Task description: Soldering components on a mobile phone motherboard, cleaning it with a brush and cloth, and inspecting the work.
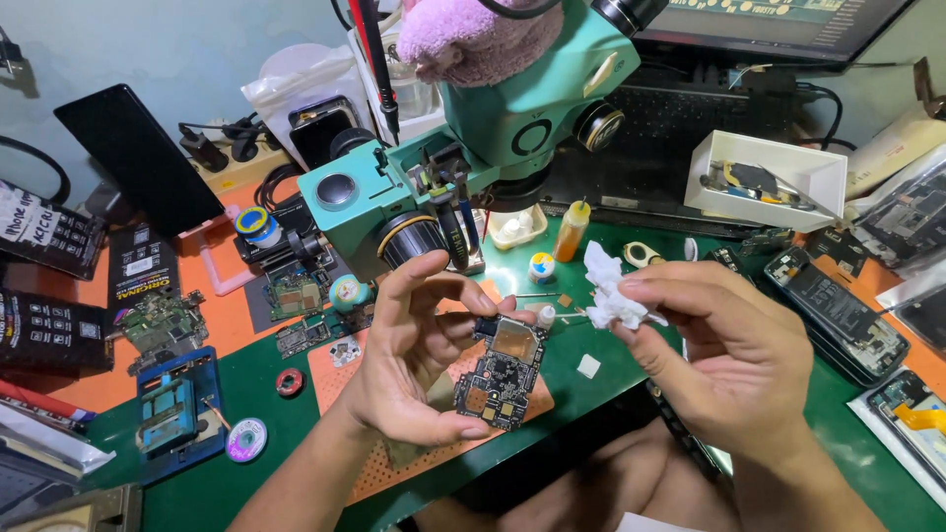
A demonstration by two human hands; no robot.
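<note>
A: What is held by the left hand (414, 360)?

B: A small phone circuit board (503, 372) is pinched between its thumb and fingers, above the orange mat (394, 463).

A: And the right hand (719, 360)?

B: A crumpled white tissue (613, 293) is squeezed in its fingertips, just beside the board's top. The green microscope (473, 138) is seen behind both.

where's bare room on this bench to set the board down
Bare green mat lies between the orange perforated pad and the right hand, around a small white square. Left of the left hand, loose circuit boards crowd it.
</note>
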